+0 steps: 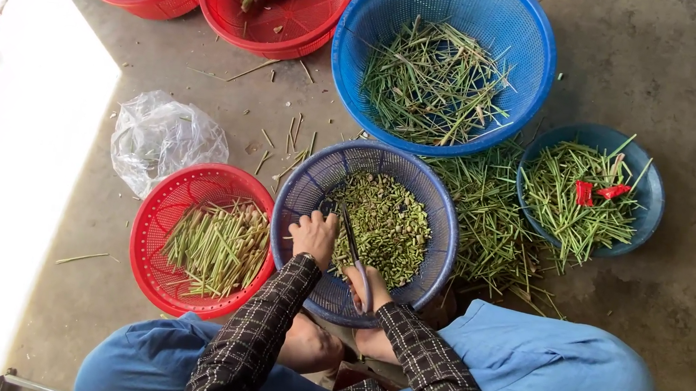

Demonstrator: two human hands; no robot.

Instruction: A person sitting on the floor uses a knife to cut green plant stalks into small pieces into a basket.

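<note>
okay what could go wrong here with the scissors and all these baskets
The left hand sits close to the blades of the scissors worked by the right hand, so a fingertip could get nicked. Cut pieces might also fly over the rim of the blue-grey basket onto the floor, where scraps already lie.

Grey concrete floor (677,73) strewn with green scraps, bright patch of sunlight (16,150) at left

Perforated matt plastic basket (437,228) below the grips; dull metal scissor blades (350,236); rough concrete floor (694,75); crinkled glossy plastic bag (164,136) left.
</note>
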